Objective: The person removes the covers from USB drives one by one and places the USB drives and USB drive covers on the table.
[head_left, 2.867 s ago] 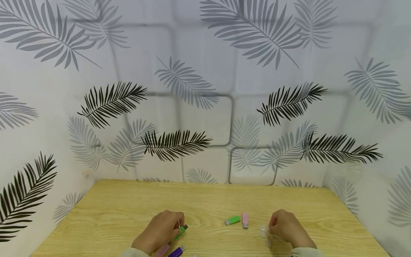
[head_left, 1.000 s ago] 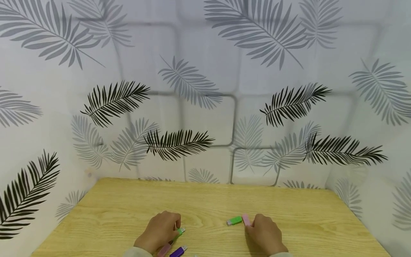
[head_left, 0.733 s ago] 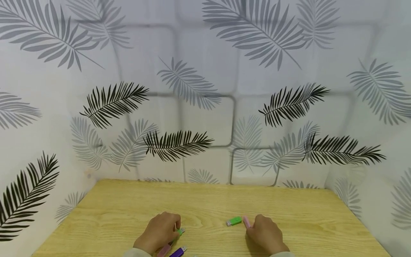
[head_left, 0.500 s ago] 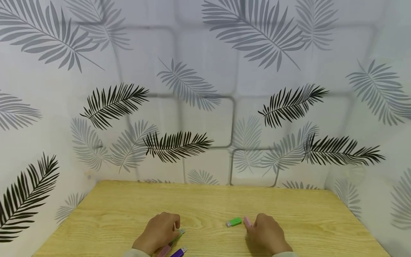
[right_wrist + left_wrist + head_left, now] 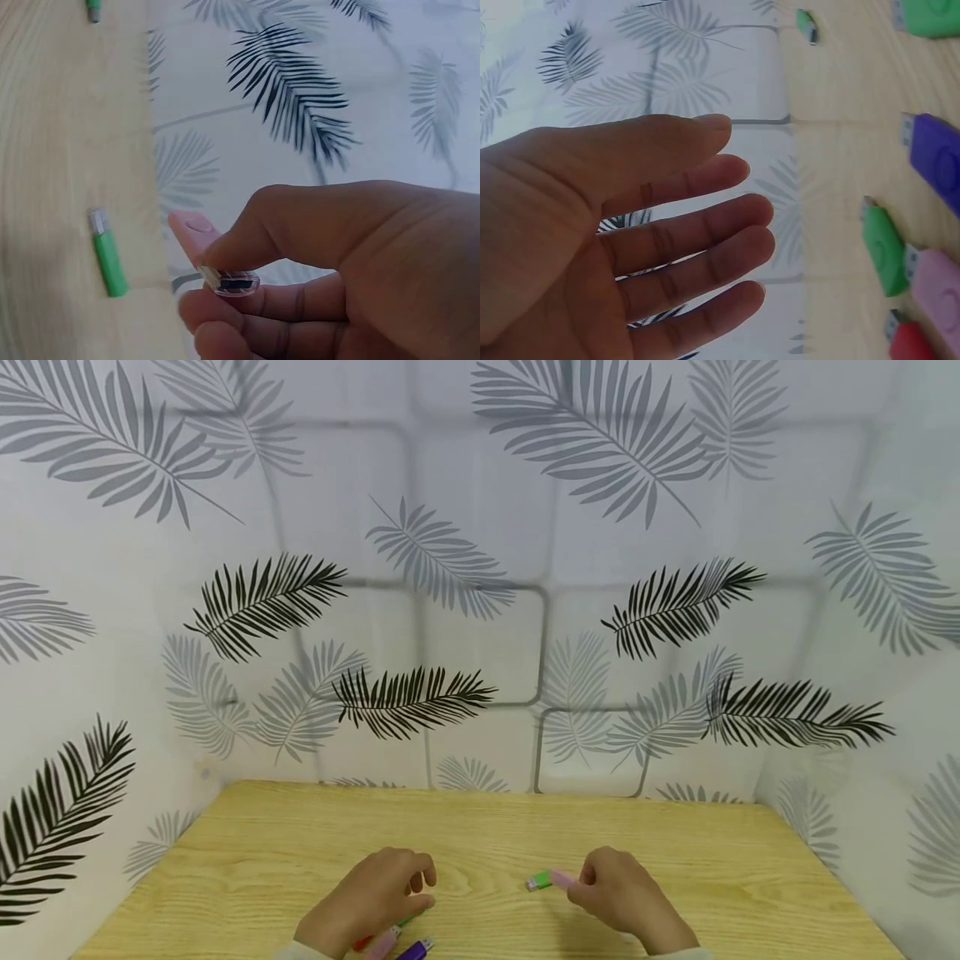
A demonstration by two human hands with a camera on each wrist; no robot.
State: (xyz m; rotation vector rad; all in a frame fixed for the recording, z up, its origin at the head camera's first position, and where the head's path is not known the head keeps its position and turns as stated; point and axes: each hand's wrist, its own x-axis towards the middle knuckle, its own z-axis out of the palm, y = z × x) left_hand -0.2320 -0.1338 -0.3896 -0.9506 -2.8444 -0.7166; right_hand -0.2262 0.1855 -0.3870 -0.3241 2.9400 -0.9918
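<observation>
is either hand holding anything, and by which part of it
The right hand pinches a pink USB stick near its connector end; the left hand holds nothing.

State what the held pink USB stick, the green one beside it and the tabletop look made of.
Pink USB stick: likely plastic, smooth and low-gloss, by its even colour.
Green USB stick: probably similar plastic; its silvery, shiny connector suggests metal.
Tabletop: wood or wood-look laminate, apparently satin; grain shows, but I can't tell which.
</observation>
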